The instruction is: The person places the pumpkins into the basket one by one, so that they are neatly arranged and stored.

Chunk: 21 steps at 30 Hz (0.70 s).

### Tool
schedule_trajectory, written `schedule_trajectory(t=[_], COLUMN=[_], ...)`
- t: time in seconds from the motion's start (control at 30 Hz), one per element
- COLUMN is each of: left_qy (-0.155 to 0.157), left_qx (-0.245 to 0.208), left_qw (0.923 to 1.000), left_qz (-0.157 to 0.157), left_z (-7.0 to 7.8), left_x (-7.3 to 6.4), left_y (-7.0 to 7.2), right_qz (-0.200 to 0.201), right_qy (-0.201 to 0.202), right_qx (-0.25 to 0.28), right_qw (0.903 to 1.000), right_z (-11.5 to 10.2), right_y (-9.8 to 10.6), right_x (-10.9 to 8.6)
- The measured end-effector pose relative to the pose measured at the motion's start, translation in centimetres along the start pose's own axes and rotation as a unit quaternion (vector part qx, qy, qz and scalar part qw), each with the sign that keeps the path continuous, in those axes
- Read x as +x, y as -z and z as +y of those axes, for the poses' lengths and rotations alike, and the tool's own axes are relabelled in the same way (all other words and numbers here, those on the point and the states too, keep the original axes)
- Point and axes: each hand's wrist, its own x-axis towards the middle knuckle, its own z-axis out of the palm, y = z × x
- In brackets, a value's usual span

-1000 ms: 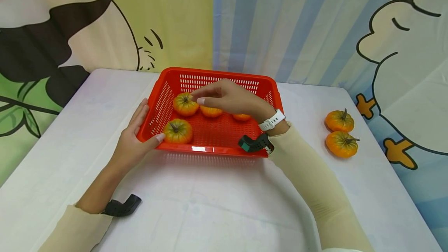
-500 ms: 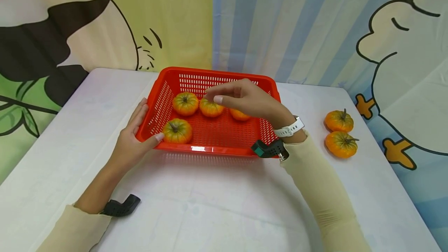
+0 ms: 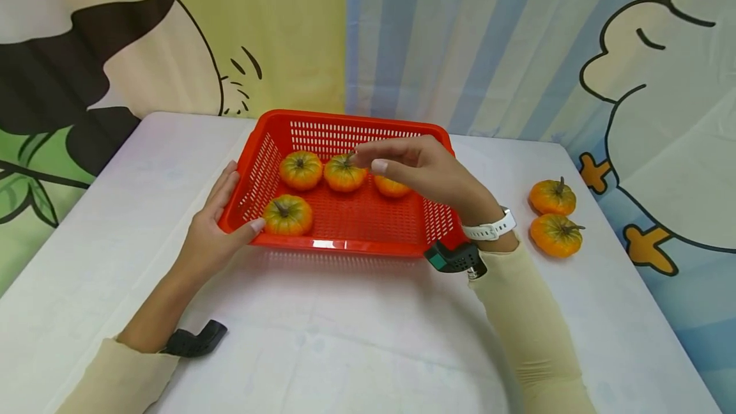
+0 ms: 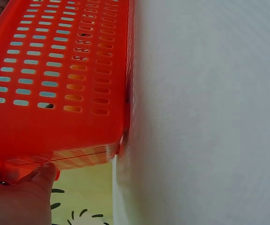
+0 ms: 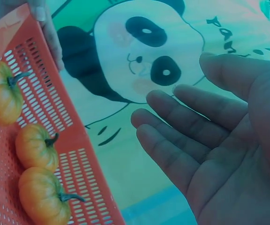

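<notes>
Left hand [image 3: 209, 227] grips the red basket's [image 3: 345, 246] left rim. Four pumpkins [image 3: 287, 216] inside. Right hand [image 3: 437, 174] over them, fingers loosely extended, nothing held. Far right: two loose pumpkins [image 3: 555, 236] on the surface [image 3: 322, 324]. My read: between grasps; next pick needs right fingers round a pumpkin. Right wrist view shows the bare palm, hidden from head view.

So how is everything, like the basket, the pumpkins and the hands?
Red basket: upright on the table.
Four pumpkins: in the basket, whole where visible.
Two pumpkins: on the table, stems on.
Left hand: gripping the basket's left edge.
Right hand: empty, above the basket.
White strap: around the right wrist.
</notes>
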Motion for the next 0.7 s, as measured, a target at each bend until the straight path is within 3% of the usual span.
schedule_trajectory(t=[0.23,0.5,0.7], left_qy=[-0.005,-0.009,-0.012], left_qx=[-0.003,0.007,0.014], left_qw=[1.0,0.9999,0.9998], left_qz=[-0.001,0.001,0.005], left_z=[-0.1,0.0,0.0], left_x=[0.0,0.0,0.0], left_y=[-0.1,-0.2,-0.1], right_qz=[0.014,0.039,0.07], right_qy=[0.006,0.001,-0.014], right_qx=[-0.001,0.013,-0.013], right_qw=[0.9999,0.9991,0.9974], right_z=[0.3,0.9,1.4], right_y=[0.1,0.1,0.2], right_x=[-1.2,-3.9,-5.6])
